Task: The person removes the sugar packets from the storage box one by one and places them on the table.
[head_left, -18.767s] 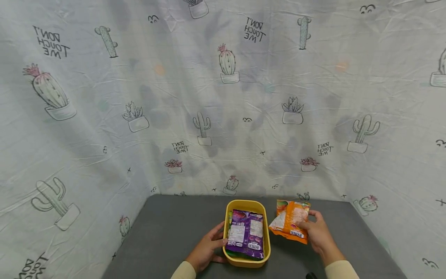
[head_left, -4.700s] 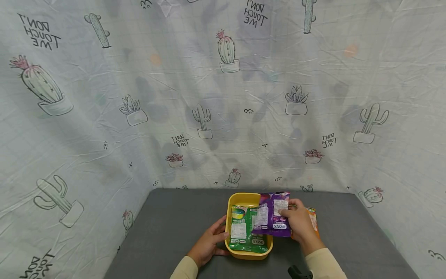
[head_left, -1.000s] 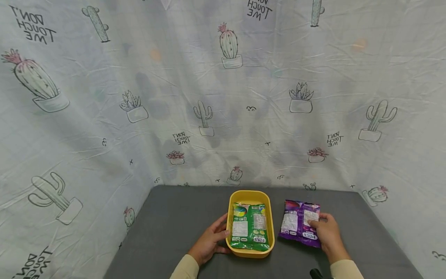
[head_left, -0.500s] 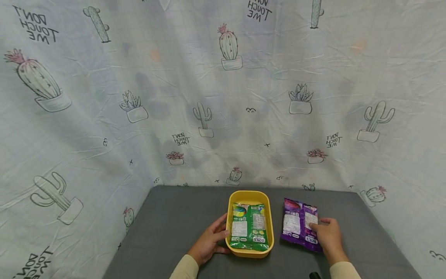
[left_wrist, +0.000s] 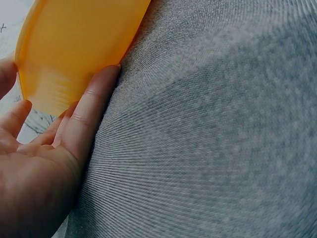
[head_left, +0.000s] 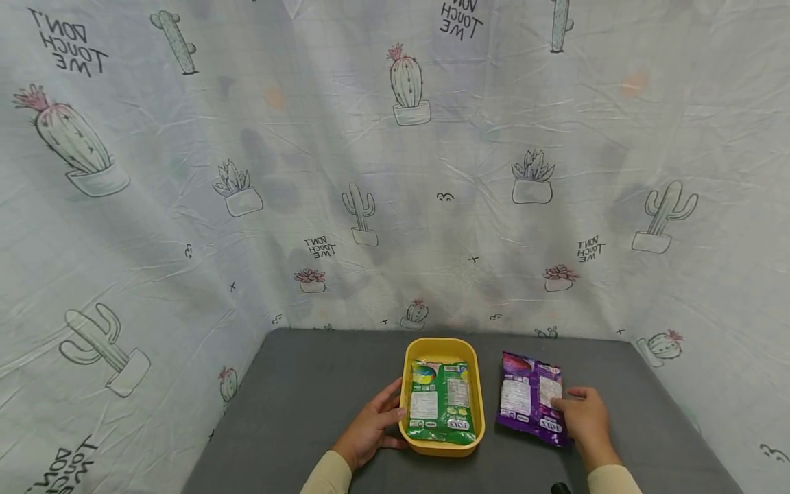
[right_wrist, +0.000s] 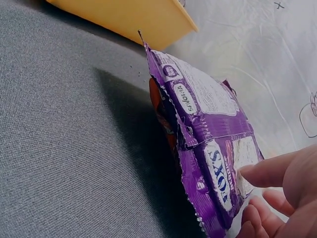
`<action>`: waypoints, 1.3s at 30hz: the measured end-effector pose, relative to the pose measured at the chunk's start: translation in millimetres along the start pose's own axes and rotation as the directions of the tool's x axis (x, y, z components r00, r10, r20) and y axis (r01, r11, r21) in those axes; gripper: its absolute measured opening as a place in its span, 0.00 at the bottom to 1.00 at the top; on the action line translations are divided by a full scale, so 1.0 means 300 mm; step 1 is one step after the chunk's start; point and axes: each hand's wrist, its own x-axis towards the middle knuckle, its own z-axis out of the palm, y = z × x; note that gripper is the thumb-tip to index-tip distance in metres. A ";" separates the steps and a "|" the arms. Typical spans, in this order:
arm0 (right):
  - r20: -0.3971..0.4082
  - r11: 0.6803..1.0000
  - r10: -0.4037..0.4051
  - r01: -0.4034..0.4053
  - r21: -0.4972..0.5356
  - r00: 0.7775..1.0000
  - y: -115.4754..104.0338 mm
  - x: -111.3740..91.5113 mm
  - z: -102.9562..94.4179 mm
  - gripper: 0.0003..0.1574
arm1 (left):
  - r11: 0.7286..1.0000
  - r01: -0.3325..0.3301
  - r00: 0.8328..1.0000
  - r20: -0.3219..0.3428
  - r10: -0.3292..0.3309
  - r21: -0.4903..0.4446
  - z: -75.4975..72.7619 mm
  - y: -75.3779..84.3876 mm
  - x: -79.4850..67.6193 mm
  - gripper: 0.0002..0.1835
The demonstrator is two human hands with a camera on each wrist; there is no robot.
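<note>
In the head view, a yellow container (head_left: 441,453) holds a green candy bag (head_left: 441,405). My left hand (head_left: 373,425) rests against its left wall, thumb at the rim; the left wrist view shows extended fingers (left_wrist: 94,99) along the outer wall. To the right, my right hand (head_left: 586,418) holds a purple Fox's candy bag (head_left: 524,401) by its right edge, thumb on the printed face and the other fingers by the edge, partly hidden. In the right wrist view an orange bag (right_wrist: 157,101) peeks out beneath the purple one.
The grey tabletop (head_left: 308,391) runs back to a hanging pale curtain (head_left: 420,226) with cactus drawings, which also closes in both sides. A small black object (head_left: 560,488) shows at the bottom edge, near the right sleeve (head_left: 611,479).
Orange and purple bags left the container earlier, uncovering the green one. Over the last second the purple bag turned slightly and its near edge shifted toward me. The left hand stayed put.
</note>
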 end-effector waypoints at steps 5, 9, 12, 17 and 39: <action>0.001 1.000 -0.004 0.004 0.012 1.000 -0.006 -0.005 -0.004 0.27 | 1.000 0.000 1.000 0.000 0.000 0.004 -0.002 0.000 0.002 0.41; 0.001 1.000 0.008 -0.008 0.028 1.000 -0.018 -0.007 -0.009 0.27 | 1.000 0.003 1.000 -0.002 -0.003 -0.001 -0.001 0.000 0.000 0.41; -0.007 0.999 0.011 -0.011 0.034 1.000 -0.029 -0.008 -0.011 0.28 | 1.000 0.004 1.000 -0.001 -0.004 -0.003 0.000 -0.001 -0.001 0.41; -0.011 1.000 0.016 -0.016 0.017 1.000 -0.057 -0.018 -0.015 0.28 | 1.000 0.005 1.000 -0.001 -0.005 -0.009 0.000 -0.001 -0.001 0.41; 0.212 0.990 -0.013 -0.017 0.140 0.977 -0.155 -0.054 -0.027 0.41 | 1.000 0.002 1.000 0.002 -0.002 -0.009 0.006 0.003 -0.006 0.41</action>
